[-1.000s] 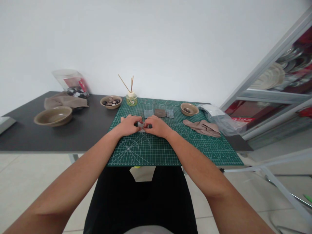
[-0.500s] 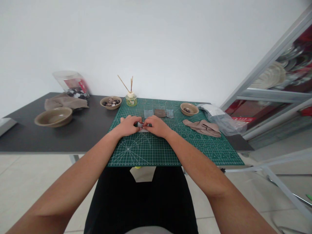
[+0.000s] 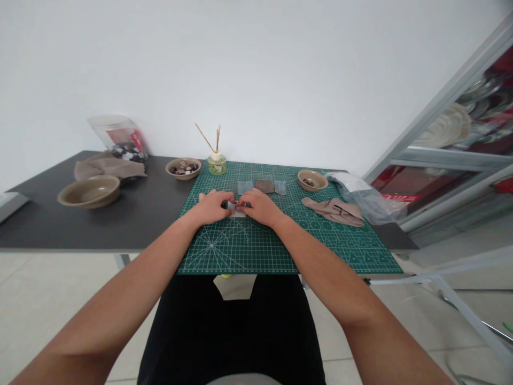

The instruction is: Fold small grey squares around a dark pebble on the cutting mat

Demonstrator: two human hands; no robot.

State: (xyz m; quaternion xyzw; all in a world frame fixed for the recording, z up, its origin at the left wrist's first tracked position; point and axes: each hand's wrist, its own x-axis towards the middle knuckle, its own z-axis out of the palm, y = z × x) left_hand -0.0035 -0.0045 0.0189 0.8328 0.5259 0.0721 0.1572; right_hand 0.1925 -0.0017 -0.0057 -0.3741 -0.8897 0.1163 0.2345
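Over the green cutting mat (image 3: 288,251), my left hand (image 3: 214,207) and my right hand (image 3: 262,207) meet with bent fingers. Between their fingertips is a small light-grey piece (image 3: 231,205), thin and sheet-like; my fingers cover much of it, so its kind is unclear. A small pale flat piece (image 3: 239,214) shows just below the fingertips, on or close above the mat. Just beyond my hands lie a brown flat square (image 3: 264,186) and two grey-blue translucent pieces, one on the left (image 3: 245,187) and one on the right (image 3: 280,187).
A bowl of stones (image 3: 183,169) and a reed diffuser (image 3: 217,163) stand at the back. On the right are a small bowl (image 3: 312,181), a brown cloth (image 3: 334,210) and a plastic bag (image 3: 371,200). Another bowl (image 3: 88,192), a cloth (image 3: 96,167) and a clear jar (image 3: 116,136) are left.
My hands stay together in nearly the same place. My fingertips have shifted slightly, and more of the light-grey and pale pieces shows between them.
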